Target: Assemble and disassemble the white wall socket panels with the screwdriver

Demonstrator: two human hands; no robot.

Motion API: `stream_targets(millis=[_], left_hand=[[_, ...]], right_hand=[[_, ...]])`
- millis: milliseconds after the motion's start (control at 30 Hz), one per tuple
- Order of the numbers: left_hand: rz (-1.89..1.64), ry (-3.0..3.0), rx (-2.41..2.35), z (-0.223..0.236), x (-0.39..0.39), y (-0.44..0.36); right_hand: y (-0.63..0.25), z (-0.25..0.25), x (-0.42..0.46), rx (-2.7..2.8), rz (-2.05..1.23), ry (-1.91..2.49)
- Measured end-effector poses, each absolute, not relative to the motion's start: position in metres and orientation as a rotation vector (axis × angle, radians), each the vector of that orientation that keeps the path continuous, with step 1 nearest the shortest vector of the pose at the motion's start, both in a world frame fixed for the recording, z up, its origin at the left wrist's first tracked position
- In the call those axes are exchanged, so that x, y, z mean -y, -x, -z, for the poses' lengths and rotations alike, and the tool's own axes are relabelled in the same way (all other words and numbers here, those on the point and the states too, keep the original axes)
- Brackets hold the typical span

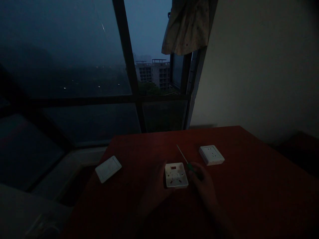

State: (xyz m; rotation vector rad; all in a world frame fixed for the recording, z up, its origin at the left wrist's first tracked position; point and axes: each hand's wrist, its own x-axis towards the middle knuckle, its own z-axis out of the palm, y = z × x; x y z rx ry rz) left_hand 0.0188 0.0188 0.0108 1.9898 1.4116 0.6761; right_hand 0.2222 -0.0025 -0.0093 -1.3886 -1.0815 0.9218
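My left hand [159, 186] grips a white square mounting box [175, 175] by its left side, thumb along the near edge. The box faces up, its hollow inside showing holes and slots. Just right of it, my right hand [203, 182] is closed round the green handle of a screwdriver [183, 156], whose thin shaft points away and to the left, above the tabletop or on it; I cannot tell which. Beyond my right hand lies a white wall socket [211, 155] on a box, its plug holes upward.
A white switch plate [108, 169] lies near the left edge of the red table [149, 146]. Past the far edge stand a dark-framed window [134, 79], partly open, and a hanging cloth [186, 30]. A pale wall [249, 73] rises at the right. The light is dim.
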Motion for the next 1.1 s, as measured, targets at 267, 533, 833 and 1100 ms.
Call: stream_targets(millis=[267,533,833,1100], left_hand=[[-0.69,-1.975,-1.442,-0.003,-0.021,-0.022],[-0.712,-1.868,-1.369,0.003,-0.023,-0.015],[-0.689,-1.91,-1.373,-0.005,-0.02,-0.017],[-0.747,-1.873,-1.361,-0.007,-0.018,-0.011]], right_hand=[[-0.221,0.021,-0.002,1.229,-0.719,1.493],[-0.221,0.016,-0.001,1.272,-0.729,1.523],[-0.223,0.016,0.0,1.233,-0.767,1.513],[-0.224,0.018,0.001,1.197,-0.767,1.492]])
